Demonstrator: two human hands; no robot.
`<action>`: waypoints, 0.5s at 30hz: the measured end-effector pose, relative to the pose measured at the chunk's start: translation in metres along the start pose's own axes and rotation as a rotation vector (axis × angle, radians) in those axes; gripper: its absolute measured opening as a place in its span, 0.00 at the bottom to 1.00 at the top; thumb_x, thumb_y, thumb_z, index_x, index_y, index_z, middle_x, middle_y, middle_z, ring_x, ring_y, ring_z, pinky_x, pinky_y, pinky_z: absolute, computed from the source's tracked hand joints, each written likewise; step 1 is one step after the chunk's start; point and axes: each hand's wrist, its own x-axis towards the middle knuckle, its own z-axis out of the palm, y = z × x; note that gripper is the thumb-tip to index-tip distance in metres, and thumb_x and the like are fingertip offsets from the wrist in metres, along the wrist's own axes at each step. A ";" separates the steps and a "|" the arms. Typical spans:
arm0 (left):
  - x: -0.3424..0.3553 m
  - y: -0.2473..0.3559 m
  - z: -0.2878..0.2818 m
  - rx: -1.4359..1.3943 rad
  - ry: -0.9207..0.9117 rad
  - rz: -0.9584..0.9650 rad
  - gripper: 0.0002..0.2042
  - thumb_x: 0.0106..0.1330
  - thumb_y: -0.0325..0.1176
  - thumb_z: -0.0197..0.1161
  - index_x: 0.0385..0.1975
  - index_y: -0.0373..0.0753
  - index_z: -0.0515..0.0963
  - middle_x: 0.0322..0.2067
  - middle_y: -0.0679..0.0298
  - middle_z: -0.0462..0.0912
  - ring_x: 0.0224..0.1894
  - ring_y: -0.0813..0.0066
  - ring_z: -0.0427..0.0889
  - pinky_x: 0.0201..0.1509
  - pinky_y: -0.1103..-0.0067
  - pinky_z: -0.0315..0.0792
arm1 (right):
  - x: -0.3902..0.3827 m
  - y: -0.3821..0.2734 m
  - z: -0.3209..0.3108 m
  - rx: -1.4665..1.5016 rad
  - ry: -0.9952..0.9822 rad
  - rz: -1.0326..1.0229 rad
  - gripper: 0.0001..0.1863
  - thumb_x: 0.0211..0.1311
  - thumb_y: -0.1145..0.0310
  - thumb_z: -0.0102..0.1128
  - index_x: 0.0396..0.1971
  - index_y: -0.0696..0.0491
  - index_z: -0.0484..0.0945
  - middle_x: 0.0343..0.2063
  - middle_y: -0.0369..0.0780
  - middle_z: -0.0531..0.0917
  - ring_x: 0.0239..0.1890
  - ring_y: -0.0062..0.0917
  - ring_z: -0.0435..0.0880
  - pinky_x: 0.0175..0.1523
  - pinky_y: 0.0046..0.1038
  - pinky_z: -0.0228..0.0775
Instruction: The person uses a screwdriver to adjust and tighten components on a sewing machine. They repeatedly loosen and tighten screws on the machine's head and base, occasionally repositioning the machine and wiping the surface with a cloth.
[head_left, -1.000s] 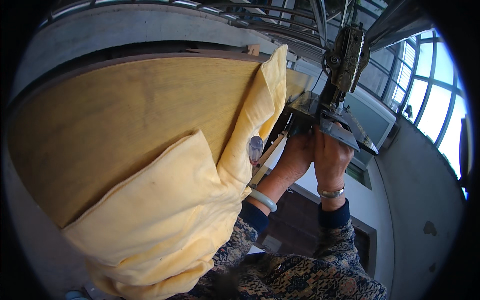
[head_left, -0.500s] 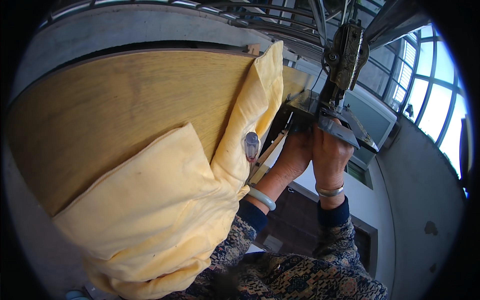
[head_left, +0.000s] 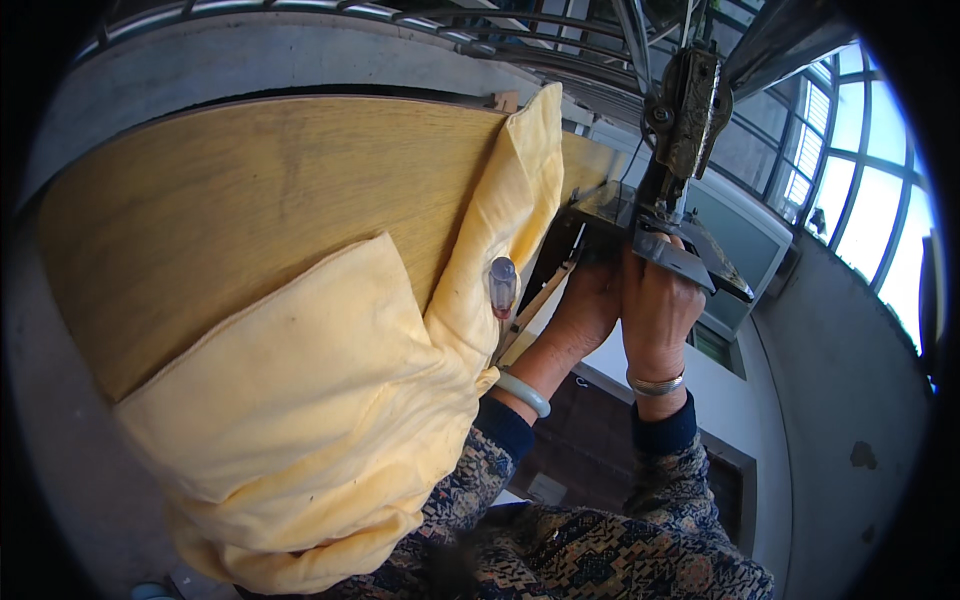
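My left hand (head_left: 590,300), with a pale bangle on the wrist, reaches under the sewing machine's metal bed (head_left: 610,203), its fingers hidden in shadow. Beside it my right hand (head_left: 658,305) is closed beneath the metal plate at the needle end; what it holds is hidden. The dark machine head (head_left: 683,110) rises above both hands. To their left, yellow cloth (head_left: 285,410) drapes over the wooden tabletop (head_left: 230,190), and a screwdriver with a translucent handle (head_left: 503,285) lies on the cloth's narrow folded part.
Metal bars (head_left: 480,30) and a grey ledge (head_left: 250,55) run behind the table. A pale wooden strip (head_left: 540,300) is left of my left hand. A pale framed panel (head_left: 740,240) stands behind the machine, with bright windows (head_left: 860,200) and a wall (head_left: 840,380) at right.
Both hands stay under the machine with very slight movement. The view has shifted a little, so the machine and cloth sit slightly higher in the picture.
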 end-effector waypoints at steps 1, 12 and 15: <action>0.000 0.001 0.000 -0.032 -0.001 0.002 0.16 0.74 0.39 0.50 0.46 0.32 0.77 0.37 0.48 0.84 0.42 0.63 0.82 0.50 0.71 0.74 | 0.001 0.000 -0.002 -0.052 -0.060 0.014 0.03 0.57 0.67 0.64 0.32 0.46 0.81 0.34 0.32 0.79 0.33 0.30 0.84 0.25 0.31 0.72; 0.002 0.005 -0.006 -0.071 -0.076 -0.131 0.16 0.76 0.40 0.49 0.42 0.31 0.77 0.31 0.58 0.83 0.31 0.76 0.81 0.36 0.77 0.76 | -0.002 0.008 -0.008 0.272 -0.119 0.094 0.07 0.61 0.69 0.65 0.37 0.55 0.82 0.31 0.45 0.83 0.30 0.43 0.83 0.35 0.38 0.75; 0.003 0.008 -0.002 -0.164 -0.047 -0.137 0.16 0.77 0.39 0.48 0.41 0.31 0.77 0.30 0.59 0.83 0.29 0.77 0.82 0.34 0.79 0.76 | -0.012 0.014 -0.008 0.307 -0.125 0.087 0.09 0.60 0.68 0.65 0.38 0.54 0.81 0.31 0.44 0.83 0.28 0.40 0.84 0.32 0.36 0.76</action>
